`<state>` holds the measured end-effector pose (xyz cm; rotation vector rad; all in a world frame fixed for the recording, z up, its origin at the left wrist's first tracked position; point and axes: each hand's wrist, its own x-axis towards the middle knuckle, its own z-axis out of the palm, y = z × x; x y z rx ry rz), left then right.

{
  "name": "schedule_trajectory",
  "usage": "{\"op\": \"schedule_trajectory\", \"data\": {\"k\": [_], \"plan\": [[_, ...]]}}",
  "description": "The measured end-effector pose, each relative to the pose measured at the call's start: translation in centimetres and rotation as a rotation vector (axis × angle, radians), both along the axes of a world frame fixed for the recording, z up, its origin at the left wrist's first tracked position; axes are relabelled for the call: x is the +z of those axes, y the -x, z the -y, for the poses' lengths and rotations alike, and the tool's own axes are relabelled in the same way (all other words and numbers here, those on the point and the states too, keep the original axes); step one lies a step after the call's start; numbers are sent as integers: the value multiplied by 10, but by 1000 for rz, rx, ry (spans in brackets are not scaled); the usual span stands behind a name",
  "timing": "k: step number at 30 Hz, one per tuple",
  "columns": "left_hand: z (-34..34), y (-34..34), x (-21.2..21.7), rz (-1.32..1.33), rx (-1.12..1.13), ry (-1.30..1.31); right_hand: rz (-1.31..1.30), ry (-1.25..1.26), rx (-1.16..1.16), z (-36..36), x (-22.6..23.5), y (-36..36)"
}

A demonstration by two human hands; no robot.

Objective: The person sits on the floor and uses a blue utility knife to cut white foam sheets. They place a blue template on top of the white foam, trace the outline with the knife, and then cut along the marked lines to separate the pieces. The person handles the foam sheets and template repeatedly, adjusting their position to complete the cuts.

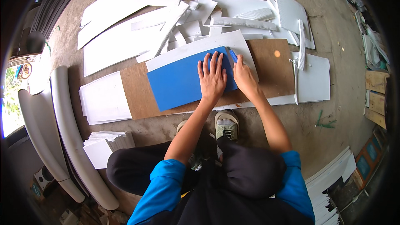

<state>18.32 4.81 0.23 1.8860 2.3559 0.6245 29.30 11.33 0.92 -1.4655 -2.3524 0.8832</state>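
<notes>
A flat blue rectangular panel (pixel 175 83) lies slightly tilted over a white sheet (pixel 238 41), which rests on a brown wooden board (pixel 271 66). My left hand (pixel 213 77) lies flat on the blue panel near its right end, fingers spread and pointing away from me. In my right hand (pixel 244 76) is a blue-handled cutter (pixel 233 56), its handle showing above the closed fingers. That hand is just beyond the panel's right edge, over the white sheet. The cutter's tip is too small to make out.
White offcut strips (pixel 246 23) lie heaped on large white sheets (pixel 112 54) beyond the board. A stack of small white panels (pixel 109 143) sits near my left knee. Long white rolls (pixel 79 137) are at the left, wooden crates (pixel 376 96) at the right. My shoe (pixel 227 126) touches the floor near the board.
</notes>
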Motion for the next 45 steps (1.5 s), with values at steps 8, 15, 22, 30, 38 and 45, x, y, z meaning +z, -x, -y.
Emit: {"op": "schedule_trajectory", "data": {"k": [8,15,22,30,38,45], "plan": [[0,1,5,13,10,11,-867,981,-502,-3,7,-21],[0,1,5,19,13,2,-571,803,-465,15,14,-35],[1,2,4,27,12,-12,-832,846,-448,23,4,-31],[1,3,3,24,14,-16,-861,797,-314,22,4,-26],[-7,1,-3,-28,36,2,11,9,9,-5,8,0],[-9,-1,-2,-9,40,-19,260,-146,76,-9,12,12]]}}
